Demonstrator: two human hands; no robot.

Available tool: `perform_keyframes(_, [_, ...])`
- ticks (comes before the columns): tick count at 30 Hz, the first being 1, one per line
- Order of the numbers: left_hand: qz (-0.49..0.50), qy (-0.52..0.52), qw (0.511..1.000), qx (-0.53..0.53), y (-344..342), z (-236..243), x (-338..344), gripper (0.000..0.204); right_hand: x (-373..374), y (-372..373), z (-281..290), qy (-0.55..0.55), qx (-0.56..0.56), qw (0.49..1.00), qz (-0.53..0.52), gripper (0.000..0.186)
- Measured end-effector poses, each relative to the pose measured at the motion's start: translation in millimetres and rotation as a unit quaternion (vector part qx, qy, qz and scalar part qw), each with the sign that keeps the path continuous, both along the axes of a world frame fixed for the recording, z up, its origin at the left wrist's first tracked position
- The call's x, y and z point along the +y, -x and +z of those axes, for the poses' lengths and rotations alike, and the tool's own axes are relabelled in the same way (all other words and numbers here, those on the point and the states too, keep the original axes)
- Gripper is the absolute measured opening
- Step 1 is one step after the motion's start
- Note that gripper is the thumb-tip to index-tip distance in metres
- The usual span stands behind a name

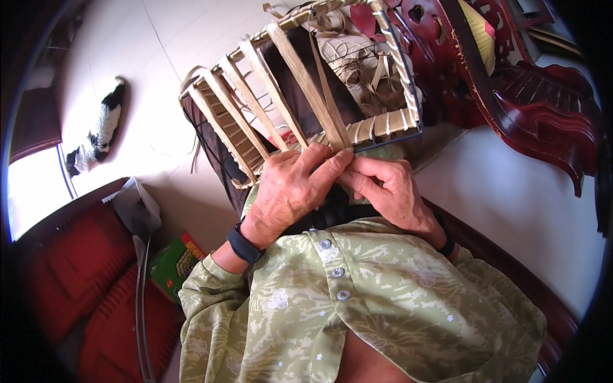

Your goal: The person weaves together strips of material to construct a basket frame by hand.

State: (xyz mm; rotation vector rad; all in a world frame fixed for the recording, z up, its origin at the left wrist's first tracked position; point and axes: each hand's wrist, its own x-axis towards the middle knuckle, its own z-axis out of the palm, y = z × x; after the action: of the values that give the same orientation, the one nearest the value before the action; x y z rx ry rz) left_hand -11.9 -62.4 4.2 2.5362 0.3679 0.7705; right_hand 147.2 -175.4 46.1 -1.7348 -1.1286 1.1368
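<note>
A rectangular wire frame (389,133), its rim wrapped in tan strips, leans in front of me at the top of the head view. Several flat tan strips run side by side across its opening, and the widest strip (306,83) ends at my fingers on the near rim. My left hand (287,188) is closed there, thumb and fingers pinching near that strip's end. Right beside it, my right hand (391,190) is also closed, its fingertips meeting the left thumb at the same spot. The exact grip between the fingertips is hidden.
Loose tan strips (373,80) lie in a heap beyond the frame. A carved dark red wooden chair (523,108) stands at right. To the left are a black-and-white animal (102,131) on the floor, red cushions (70,262), a long-handled translucent object (137,207) and a green box (174,271).
</note>
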Motion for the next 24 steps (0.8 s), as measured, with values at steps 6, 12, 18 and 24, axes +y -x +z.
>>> perform_keyframes(6, [0.052, -0.102, 0.993, -0.002, -9, 5, 5, 0.032, 11, -7, 9, -0.091, -0.113, 0.989, 0.016, 0.014])
perform_keyframes(12, [0.107, -0.034, 0.993, -0.029, -16, 1, 4, 0.025, 24, -7, 12, -0.149, -0.214, 0.965, 0.04, 0.015])
perform_keyframes(18, [0.153, -0.069, 0.985, -0.029, -25, 11, 16, 0.021, 28, -18, 37, -0.293, -0.366, 0.879, 0.091, 0.026])
perform_keyframes(24, [0.188, -0.019, 0.979, -0.076, -35, 13, 32, 0.018, -4, -29, 63, -0.141, 0.124, 0.947, 0.26, 0.038])
